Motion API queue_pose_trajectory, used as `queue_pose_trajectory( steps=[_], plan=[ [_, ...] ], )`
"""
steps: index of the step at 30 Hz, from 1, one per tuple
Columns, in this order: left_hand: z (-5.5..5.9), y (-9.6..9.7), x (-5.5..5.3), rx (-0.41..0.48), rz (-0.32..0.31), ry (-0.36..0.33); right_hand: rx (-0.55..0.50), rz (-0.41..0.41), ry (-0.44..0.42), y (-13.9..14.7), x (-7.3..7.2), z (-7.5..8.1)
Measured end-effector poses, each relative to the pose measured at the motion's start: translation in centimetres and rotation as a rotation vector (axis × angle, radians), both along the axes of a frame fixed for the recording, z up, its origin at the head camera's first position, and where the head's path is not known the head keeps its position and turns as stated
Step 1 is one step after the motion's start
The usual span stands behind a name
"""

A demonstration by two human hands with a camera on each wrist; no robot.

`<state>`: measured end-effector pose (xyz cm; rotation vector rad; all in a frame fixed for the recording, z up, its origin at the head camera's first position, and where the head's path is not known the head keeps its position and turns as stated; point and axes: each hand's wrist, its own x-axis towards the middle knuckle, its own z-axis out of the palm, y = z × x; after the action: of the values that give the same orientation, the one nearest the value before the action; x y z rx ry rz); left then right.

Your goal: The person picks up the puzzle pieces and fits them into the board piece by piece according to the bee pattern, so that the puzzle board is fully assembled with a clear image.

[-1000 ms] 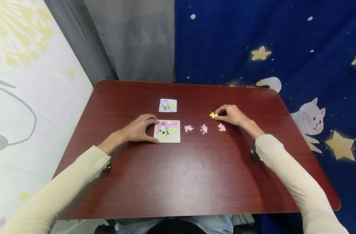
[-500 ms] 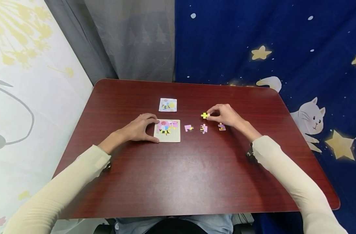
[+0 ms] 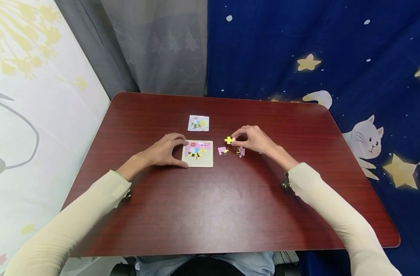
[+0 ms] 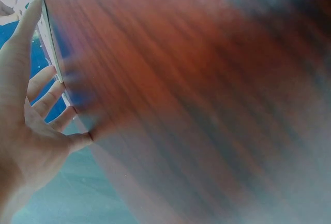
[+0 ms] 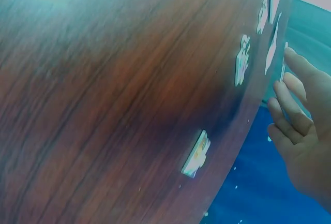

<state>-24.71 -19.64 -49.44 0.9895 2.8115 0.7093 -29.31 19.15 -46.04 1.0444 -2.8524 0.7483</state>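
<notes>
My right hand (image 3: 252, 138) pinches a yellow jigsaw piece (image 3: 229, 140) between thumb and fingers, above the table. My left hand (image 3: 165, 150) holds the left side of a pale puzzle tray (image 3: 204, 162), thumb at the near corner and fingers at the far one. Inside the tray, pink pieces and a black-and-yellow bee picture fill the upper part, while bare cream board shows lower down. Two loose jigsaw pieces lie right of the tray: a pink one (image 3: 222, 151) and another (image 3: 241, 151) by the right hand. A third piece (image 5: 196, 154) shows in the right wrist view, mostly hidden in the head view.
A picture card (image 3: 198, 123) with a similar bee lies beyond the tray. All of this is on a reddish-brown table (image 3: 203, 214) with rounded corners. Behind it hang a grey curtain (image 3: 161, 50) and a blue star-printed curtain (image 3: 265, 50).
My right hand has carried the yellow jigsaw piece leftward, toward the tray, and now covers most of the rightmost loose piece. My left hand has stayed at the tray.
</notes>
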Motion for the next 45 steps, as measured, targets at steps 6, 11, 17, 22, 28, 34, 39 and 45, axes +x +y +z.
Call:
queue_pose_trajectory(
  steps=[6, 11, 17, 22, 28, 34, 39, 45],
  plan=[
    [0.0, 0.0, 0.0, 0.002, -0.002, 0.006, -0.015, 0.022, -0.026, -1.2, 0.4, -0.3],
    [-0.1, 0.0, 0.0, -0.002, 0.001, 0.003, -0.009, 0.044, -0.022, -2.3, 0.8, -0.6],
    [0.1, 0.0, -0.1, -0.007, 0.004, -0.002, -0.001, 0.066, -0.027, -3.8, 1.2, -0.9],
    [0.2, -0.1, -0.1, -0.007, 0.000, 0.000, -0.015, 0.104, -0.039, -5.1, 1.6, -1.3],
    [0.2, -0.1, 0.0, -0.010, -0.002, -0.007, -0.040, 0.123, -0.040, -6.4, 2.3, -1.8],
    [0.0, -0.1, 0.1, -0.010, -0.003, -0.016, -0.005, 0.135, -0.006, -7.5, 2.8, -2.6],
    [-0.1, -0.1, 0.0, -0.009, -0.007, -0.012, 0.015, 0.152, 0.022, -8.1, 2.8, -2.8],
    [-0.1, -0.1, -0.1, -0.006, -0.008, -0.004, 0.038, 0.152, 0.027, -8.6, 2.7, -2.7]
  ],
)
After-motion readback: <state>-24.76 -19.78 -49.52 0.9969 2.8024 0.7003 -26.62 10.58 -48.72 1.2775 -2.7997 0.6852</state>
